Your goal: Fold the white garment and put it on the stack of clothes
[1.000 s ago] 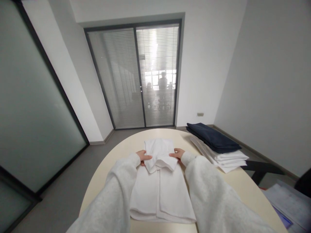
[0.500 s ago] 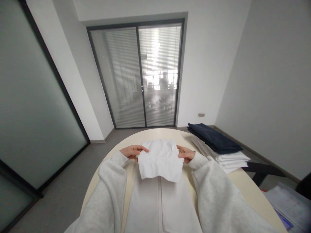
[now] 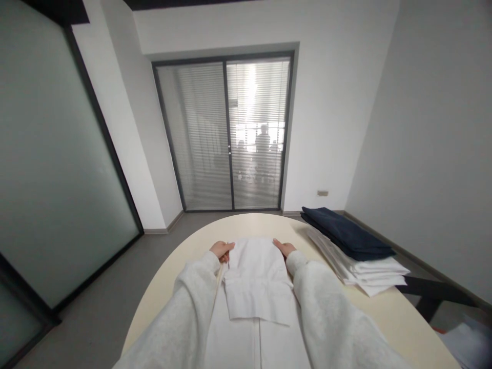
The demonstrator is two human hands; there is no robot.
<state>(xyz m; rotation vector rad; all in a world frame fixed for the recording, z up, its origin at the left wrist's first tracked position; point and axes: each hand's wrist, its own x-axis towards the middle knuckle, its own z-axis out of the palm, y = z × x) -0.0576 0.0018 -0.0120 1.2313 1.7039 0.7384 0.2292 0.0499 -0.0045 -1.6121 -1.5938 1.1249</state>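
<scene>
Both hands pinch a white garment lying on the round table [image 3: 384, 307], left hand [image 3: 222, 250] and right hand [image 3: 285, 248] gripping the far corners of its folded-over flap [image 3: 257, 279], which could slip askew if one side lags.

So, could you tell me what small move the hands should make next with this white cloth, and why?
Probably press and smooth the fold. The left hand and right hand sit at the far corners of the white folded cloth, whose top flap lies doubled toward the person on the cream round table.
</scene>
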